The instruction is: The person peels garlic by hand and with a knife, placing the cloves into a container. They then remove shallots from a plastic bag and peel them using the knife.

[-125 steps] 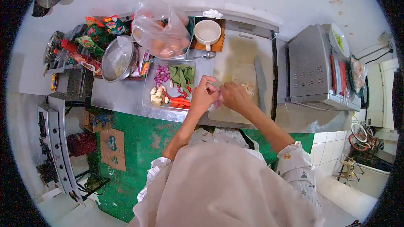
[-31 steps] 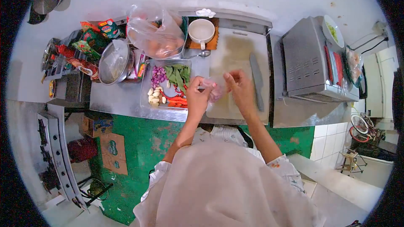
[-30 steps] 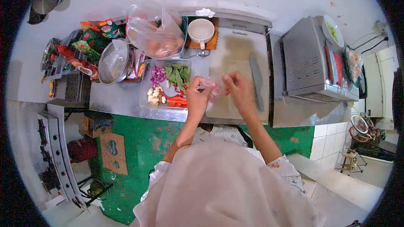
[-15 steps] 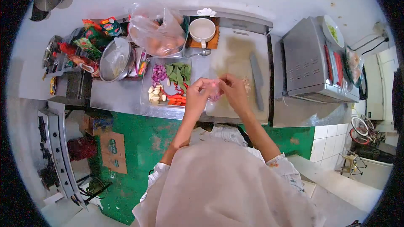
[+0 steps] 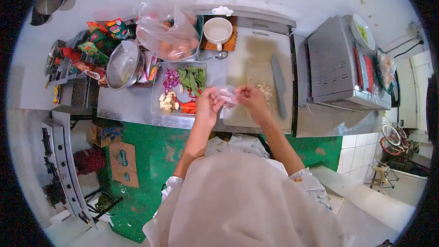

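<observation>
Between my two hands is a small clear plastic bag [image 5: 226, 95] with something pinkish in it, too blurred to name. My left hand [image 5: 209, 104] grips the bag's left side, close to the tray's right edge. On its right side, my right hand [image 5: 252, 100] pinches the bag above the cutting board [image 5: 238, 118]. Chopped pale pieces [image 5: 264, 89] and a large knife [image 5: 278, 84] lie on the board, right of my hands. The metal tray [image 5: 156, 96] holds purple shallots [image 5: 171, 80], green leaves [image 5: 192, 77], garlic cloves [image 5: 167, 102] and red chilies [image 5: 188, 107].
Behind the tray stands a plastic bag of eggs [image 5: 171, 41], with a metal bowl [image 5: 122, 66] to its left. A white cup [image 5: 218, 32] and a spoon [image 5: 221, 56] sit at the back. A metal oven-like box [image 5: 333, 61] stands at the right.
My hands have moved slightly apart, stretching the bag sideways between them. The left hand has turned so its palm side shows more. Tray, knife and board stay in place.
</observation>
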A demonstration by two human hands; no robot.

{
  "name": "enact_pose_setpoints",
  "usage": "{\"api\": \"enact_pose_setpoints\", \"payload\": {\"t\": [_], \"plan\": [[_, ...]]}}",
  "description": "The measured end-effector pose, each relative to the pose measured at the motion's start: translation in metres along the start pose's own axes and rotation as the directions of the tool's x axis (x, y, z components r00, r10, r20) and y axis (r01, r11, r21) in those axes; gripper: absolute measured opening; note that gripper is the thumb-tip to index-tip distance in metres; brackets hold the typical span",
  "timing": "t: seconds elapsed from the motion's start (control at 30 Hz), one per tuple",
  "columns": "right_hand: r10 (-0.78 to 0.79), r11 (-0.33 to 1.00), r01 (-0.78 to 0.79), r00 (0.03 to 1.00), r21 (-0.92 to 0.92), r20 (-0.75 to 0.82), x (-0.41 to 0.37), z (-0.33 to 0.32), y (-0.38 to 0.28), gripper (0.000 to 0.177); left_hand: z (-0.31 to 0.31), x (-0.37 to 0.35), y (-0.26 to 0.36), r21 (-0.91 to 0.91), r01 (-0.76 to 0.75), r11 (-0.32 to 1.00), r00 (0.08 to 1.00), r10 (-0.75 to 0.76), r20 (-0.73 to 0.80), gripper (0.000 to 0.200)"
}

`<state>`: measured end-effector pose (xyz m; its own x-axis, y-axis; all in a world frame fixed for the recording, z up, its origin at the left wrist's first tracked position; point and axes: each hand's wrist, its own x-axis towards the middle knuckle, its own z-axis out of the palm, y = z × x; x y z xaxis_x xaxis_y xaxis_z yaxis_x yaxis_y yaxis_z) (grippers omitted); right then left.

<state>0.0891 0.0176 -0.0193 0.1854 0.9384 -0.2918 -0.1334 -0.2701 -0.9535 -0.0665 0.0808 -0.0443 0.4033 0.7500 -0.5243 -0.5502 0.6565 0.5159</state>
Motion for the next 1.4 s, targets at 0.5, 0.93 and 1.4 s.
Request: {"api": "enact_pose_setpoints", "payload": {"t": [0.5, 0.93, 1.4], "plan": [[0.314, 0.683, -0.269, 0.947, 0.679, 0.06, 0.024, -0.011, 0.01, 0.033, 0.001, 0.002, -0.011, 0.671, -0.228, 0.705, 0.97, 0.227, 0.091, 0.008], [-0.224, 0.923, 0.117, 0.938, -0.366, -0.264, 0.034, -0.004, 0.032, 0.035, 0.017, 0.0, -0.009, 0.471, -0.088, 0.878, 0.995, 0.1, 0.001, 0.011], [0.174, 0.934, -0.176, 0.984, 0.311, 0.036, 0.046, -0.003, 0.024, 0.028, -0.009, 0.028, -0.005, 0.397, -0.009, 0.918, 0.996, 0.042, -0.075, 0.008]]}}
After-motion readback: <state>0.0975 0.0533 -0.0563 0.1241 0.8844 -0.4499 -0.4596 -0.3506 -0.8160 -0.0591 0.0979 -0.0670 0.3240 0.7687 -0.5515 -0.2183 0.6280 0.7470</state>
